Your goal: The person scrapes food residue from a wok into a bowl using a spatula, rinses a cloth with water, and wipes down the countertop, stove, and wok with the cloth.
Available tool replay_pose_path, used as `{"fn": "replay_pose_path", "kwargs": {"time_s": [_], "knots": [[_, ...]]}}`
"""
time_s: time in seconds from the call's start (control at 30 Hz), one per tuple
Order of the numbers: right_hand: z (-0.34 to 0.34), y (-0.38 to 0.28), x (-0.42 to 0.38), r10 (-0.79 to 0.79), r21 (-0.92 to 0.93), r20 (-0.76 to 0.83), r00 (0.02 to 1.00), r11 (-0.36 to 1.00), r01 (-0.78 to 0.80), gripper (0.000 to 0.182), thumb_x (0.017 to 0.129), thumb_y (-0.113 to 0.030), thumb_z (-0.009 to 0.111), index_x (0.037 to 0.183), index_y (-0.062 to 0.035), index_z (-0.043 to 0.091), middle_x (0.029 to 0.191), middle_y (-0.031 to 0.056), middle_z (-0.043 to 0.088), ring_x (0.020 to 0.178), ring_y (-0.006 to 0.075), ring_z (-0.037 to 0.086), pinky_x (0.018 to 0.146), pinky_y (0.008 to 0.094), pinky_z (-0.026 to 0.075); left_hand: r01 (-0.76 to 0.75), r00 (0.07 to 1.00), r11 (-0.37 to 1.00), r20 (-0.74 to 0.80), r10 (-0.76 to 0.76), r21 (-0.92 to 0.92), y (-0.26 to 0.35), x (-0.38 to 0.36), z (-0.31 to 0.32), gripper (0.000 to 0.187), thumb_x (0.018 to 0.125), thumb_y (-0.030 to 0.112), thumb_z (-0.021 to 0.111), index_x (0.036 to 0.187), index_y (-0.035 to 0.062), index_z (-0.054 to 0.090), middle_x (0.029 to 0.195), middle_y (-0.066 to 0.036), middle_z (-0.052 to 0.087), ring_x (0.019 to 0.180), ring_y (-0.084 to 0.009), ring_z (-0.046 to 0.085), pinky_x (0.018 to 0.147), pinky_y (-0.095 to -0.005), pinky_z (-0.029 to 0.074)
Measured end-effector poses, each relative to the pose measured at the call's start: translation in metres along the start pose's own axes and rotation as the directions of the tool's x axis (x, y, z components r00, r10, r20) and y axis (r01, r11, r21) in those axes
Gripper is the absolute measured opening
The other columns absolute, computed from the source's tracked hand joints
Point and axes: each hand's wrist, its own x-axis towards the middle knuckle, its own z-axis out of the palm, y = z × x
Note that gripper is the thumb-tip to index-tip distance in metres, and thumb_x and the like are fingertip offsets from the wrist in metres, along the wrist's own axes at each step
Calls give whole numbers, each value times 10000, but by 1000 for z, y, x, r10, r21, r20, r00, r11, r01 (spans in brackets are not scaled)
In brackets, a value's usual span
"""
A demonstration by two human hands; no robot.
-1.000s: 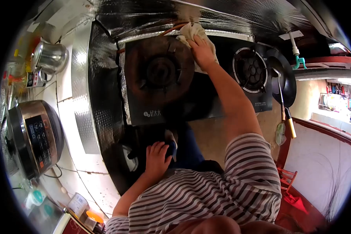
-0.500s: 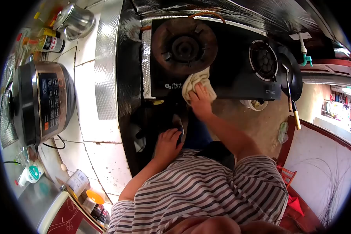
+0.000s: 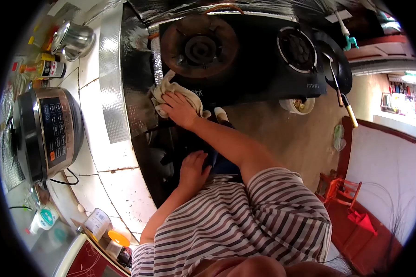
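Nearest the camera, the left hand (image 3: 192, 169) is resting flat, fingers loosely spread and gripping nothing, on the dark counter edge (image 3: 164, 161) just below the stove. A little farther, the right hand (image 3: 180, 108) is pressing palm down on a cream cloth (image 3: 164, 94), fingers spread over it rather than clenched; the cloth is lying bunched at the near left corner of the black gas stove (image 3: 259, 69), partly over its edge. Beyond it the rusty left burner (image 3: 199, 45) is sitting bare, and the right burner (image 3: 296, 48) is farther right. Off left, an electric pressure cooker (image 3: 46, 134) is standing on the tiled counter, a steel kettle (image 3: 71, 39) farther back.
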Motion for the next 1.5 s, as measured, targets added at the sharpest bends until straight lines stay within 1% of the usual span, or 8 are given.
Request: {"fn": "replay_pose_path", "kwargs": {"time_s": [0.33,0.77,1.0,1.07,1.13,1.17,1.3,1.5], "knots": [[-116,63,-77,111,-110,-35,993,987,-114,283,711,-86,540,988,-97,593,1111,132,558,1065,303,523,931,386,407,-55,998,998,32,54,21,2,9,-6,405,691,134,677,1070,45,567,1125,-128,549,1058,-316,505,905,-410,402],[-212,211,-93,332,-455,-238,913,792,-407,363,762,-82,503,1124,-84,531,1205,158,466,1155,333,420,982,412,336,-149,979,989,142,145,17,23,45,13,384,721,144,650,1076,33,556,1117,-136,557,1046,-326,511,915,-425,394],[-285,231,-189,395,-462,11,919,817,-346,461,731,-85,575,1187,-95,507,1263,155,456,1200,315,395,1010,372,316,-75,981,996,180,68,37,41,66,34,382,765,153,638,1110,19,545,1156,-155,547,1069,-331,504,912,-423,402],[-315,261,-209,753,82,-68,655,658,-749,412,767,-73,565,1175,-97,508,1240,157,477,1199,300,406,1003,362,328,-64,984,997,171,57,35,52,72,45,375,750,160,638,1088,20,551,1134,-149,553,1047,-334,510,911,-422,399],[-349,278,-233,404,-483,-82,911,784,-391,344,815,-68,526,1158,-91,514,1223,158,489,1175,293,436,983,363,350,-45,985,998,171,38,36,63,80,56,368,736,167,637,1065,22,557,1113,-144,558,1025,-336,517,911,-421,395],[-357,282,-238,395,-445,-194,898,780,-439,437,704,-6,560,1135,-80,543,1164,165,530,1135,322,472,953,363,392,-40,985,999,167,35,22,69,83,62,369,738,167,636,1068,22,556,1118,-145,555,1028,-333,516,911,-418,395],[-378,318,-264,382,-560,-246,891,694,-452,367,783,-63,490,1142,-109,554,1203,148,510,1154,300,468,989,363,370,-13,982,999,189,19,-33,100,98,85,380,742,168,636,1080,19,547,1129,-142,551,1041,-322,511,904,-412,401],[-395,348,-287,801,-414,-358,480,324,-851,406,842,-106,412,1249,-97,401,1057,193,532,921,382,541,757,452,457,-23,970,998,239,35,-54,133,116,110,382,752,166,628,1103,41,543,1145,-128,547,1058,-324,500,902,-412,403]]}}
